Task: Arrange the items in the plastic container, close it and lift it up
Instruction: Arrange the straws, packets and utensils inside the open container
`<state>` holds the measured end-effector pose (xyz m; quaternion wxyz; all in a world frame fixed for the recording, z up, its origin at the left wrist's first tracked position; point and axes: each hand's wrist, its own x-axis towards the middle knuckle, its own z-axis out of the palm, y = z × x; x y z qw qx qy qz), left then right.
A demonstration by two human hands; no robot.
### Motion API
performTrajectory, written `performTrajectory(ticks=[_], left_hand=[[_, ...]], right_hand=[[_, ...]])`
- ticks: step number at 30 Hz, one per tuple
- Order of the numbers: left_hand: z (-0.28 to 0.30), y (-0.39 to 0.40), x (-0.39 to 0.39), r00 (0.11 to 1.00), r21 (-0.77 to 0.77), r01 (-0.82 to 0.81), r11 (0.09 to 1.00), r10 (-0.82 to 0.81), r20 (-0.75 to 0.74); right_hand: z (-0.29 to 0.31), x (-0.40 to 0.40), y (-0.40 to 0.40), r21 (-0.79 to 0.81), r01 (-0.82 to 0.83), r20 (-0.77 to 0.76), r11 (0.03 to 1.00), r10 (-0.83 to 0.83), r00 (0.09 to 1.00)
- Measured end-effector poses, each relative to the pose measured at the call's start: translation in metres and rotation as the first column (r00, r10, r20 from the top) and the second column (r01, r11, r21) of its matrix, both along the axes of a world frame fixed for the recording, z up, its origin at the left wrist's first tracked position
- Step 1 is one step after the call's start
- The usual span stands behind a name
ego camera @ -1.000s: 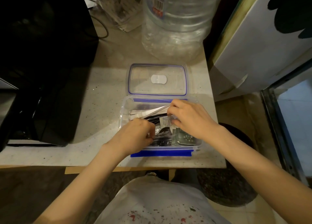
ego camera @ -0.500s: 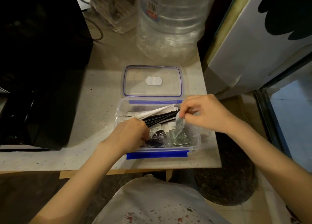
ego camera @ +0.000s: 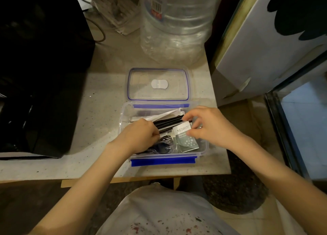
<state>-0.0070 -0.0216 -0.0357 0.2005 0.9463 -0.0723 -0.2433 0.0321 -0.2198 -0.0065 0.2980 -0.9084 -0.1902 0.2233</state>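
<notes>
A: Obs. — clear rectangular plastic container w/ blue clip flaps [ego camera: 163, 161] is sitting at the near edge of the pale speckled countertop [ego camera: 99, 102]. Its clear blue-rimmed lid [ego camera: 158, 84] is lying flat just behind it, touching the far wall. Lid off, so closing is not yet done.

B: Hands?

A: Left hand [ego camera: 139, 135] is reaching into the left half, fingers curled over the bundle of thin black sticks [ego camera: 168, 122]; cannot tell whether it is gripping them or only pressing, fingertips are hidden. Right hand [ego camera: 210, 126] is pinching the small white-and-grey printed sachet [ego camera: 185, 137] at its upper edge, thumb and fingers narrow, sachet lying tilted in the right half.

B: Handling est.?

A: Sachet is looking light, floppy, slick film; take it by an edge seam. Sticks seem light, stiff, prone to rolling and fanning, so hold them as a bundle mid-length. Container itself is rigid, thin-walled, prob. light w/ this load. For the lift, take both short ends under the rim, after the clips are snapped. Large clear water jug [ego camera: 175, 22] is standing close behind the lid, so the lid swing needs care.
</notes>
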Motion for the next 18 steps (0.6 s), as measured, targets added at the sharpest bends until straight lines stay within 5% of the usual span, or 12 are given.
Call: performTrajectory(ticks=[5, 8, 13, 18], left_hand=[[-0.004, -0.002, -0.004, 0.997, 0.055, -0.009, 0.998, 0.005, 0.073], [-0.009, -0.001, -0.009, 0.993, 0.09, 0.002, 0.996, -0.012, 0.116], [-0.011, 0.0, -0.013, 0.989, 0.091, -0.006, 0.996, -0.007, 0.147], [-0.009, -0.002, -0.013, 0.99, 0.084, -0.038, 0.996, 0.026, 0.141]], right_hand=[[-0.004, -0.004, 0.015, -0.382, -0.205, 0.237, 0.901, 0.31, 0.921], [-0.007, -0.007, 0.021, -0.514, -0.274, 0.25, 0.813, 0.447, 0.859], [-0.012, -0.003, 0.028, -0.495, -0.303, 0.255, 0.814, 0.47, 0.845], [-0.022, -0.002, 0.047, -0.354, -0.18, 0.18, 0.918, 0.256, 0.95]])
